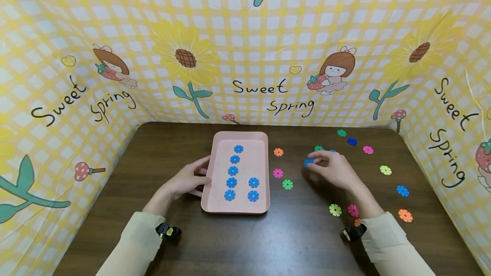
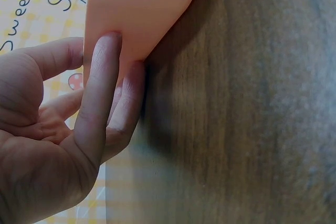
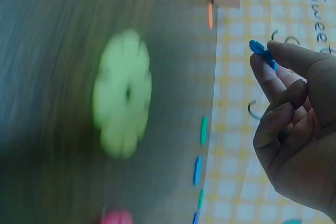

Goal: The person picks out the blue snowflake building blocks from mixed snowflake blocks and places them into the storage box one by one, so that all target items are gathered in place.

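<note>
By the head view alone, seven blue discs (image 1: 232, 171) are shown in the tray (image 1: 255, 152), touched by the left hand's (image 1: 189, 179) spread fingers; another disc (image 3: 256, 46) is pinched by the right hand (image 1: 334, 168).

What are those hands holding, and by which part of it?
The right grip pinches a blue disc; whether by rim or faces is unclear. The left grip holds the pink tray by its left side.

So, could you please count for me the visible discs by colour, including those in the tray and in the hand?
Blue discs: 11 (7 in the tray, 3 on the table, 1 in the right hand)
Orange discs: 3
Pink discs: 3
Green discs: 3
Yellow-green discs: 2
Total: 22 visible; the right hand may hide others.
</note>
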### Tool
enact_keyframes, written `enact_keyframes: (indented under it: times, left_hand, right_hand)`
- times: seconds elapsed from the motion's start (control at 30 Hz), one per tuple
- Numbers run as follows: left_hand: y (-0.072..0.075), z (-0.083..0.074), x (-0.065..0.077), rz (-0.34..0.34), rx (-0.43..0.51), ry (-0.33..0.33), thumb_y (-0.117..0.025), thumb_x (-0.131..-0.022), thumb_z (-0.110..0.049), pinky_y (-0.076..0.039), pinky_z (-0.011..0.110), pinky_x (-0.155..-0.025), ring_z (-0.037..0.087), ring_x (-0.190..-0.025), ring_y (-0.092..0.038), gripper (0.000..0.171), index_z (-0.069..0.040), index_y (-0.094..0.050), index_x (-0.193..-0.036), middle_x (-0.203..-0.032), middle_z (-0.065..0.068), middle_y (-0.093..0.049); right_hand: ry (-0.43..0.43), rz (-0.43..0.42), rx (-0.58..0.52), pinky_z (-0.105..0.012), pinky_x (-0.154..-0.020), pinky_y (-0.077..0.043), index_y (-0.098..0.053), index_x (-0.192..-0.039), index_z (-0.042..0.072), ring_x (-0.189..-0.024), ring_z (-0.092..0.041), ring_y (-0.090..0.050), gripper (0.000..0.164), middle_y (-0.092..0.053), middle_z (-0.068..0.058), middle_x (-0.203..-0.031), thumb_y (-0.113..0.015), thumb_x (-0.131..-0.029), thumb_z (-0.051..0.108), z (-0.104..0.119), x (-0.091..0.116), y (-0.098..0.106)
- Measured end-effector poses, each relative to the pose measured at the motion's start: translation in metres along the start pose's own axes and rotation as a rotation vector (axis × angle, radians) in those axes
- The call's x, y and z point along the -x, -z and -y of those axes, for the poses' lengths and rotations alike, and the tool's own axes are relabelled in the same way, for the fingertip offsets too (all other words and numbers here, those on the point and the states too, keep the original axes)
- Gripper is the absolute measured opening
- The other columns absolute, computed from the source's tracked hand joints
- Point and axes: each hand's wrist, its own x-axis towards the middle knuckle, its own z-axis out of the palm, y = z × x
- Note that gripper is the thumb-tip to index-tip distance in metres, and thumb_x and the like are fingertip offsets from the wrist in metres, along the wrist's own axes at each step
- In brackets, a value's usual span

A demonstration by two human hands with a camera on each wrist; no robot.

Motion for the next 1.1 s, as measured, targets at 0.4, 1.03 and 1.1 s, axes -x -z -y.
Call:
enact_keyframes:
  times: [0.4,1.03,1.1]
  left_hand:
    - [0.001,-0.001,0.001,0.001,0.003,0.002,-0.068,-0.098,-0.008,-0.064,0.046,-0.071,0.03,-0.101,-0.068,0.081,-0.02,-0.026,-0.166,-0.134,0.026,-0.051]
    - [0.002,0.0,0.0,0.011,0.015,0.001,-0.067,-0.098,-0.008,-0.064,0.047,-0.071,0.03,-0.102,-0.068,0.081,-0.02,-0.025,-0.166,-0.134,0.026,-0.051]
    - [0.002,0.0,0.0,0.013,0.013,0.001,-0.067,-0.098,-0.008,-0.064,0.047,-0.071,0.03,-0.102,-0.068,0.081,-0.02,-0.025,-0.167,-0.134,0.026,-0.05]
  right_hand:
    - [0.065,0.002,-0.104,-0.032,-0.059,-0.047,-0.076,-0.119,0.018,-0.071,-0.02,-0.058,0.028,-0.074,0.0,-0.103,-0.081,-0.093,0.028,0.04,-0.026,-0.053]
    - [0.026,0.098,-0.055,-0.038,-0.078,-0.056,-0.076,-0.121,0.017,-0.088,-0.013,-0.065,0.03,-0.072,0.005,-0.099,-0.079,-0.093,0.027,0.075,-0.056,-0.122]
    - [0.016,0.115,-0.017,-0.038,-0.079,-0.057,-0.076,-0.121,0.018,-0.087,-0.011,-0.065,0.03,-0.072,0.006,-0.1,-0.079,-0.093,0.029,0.076,-0.058,-0.125]
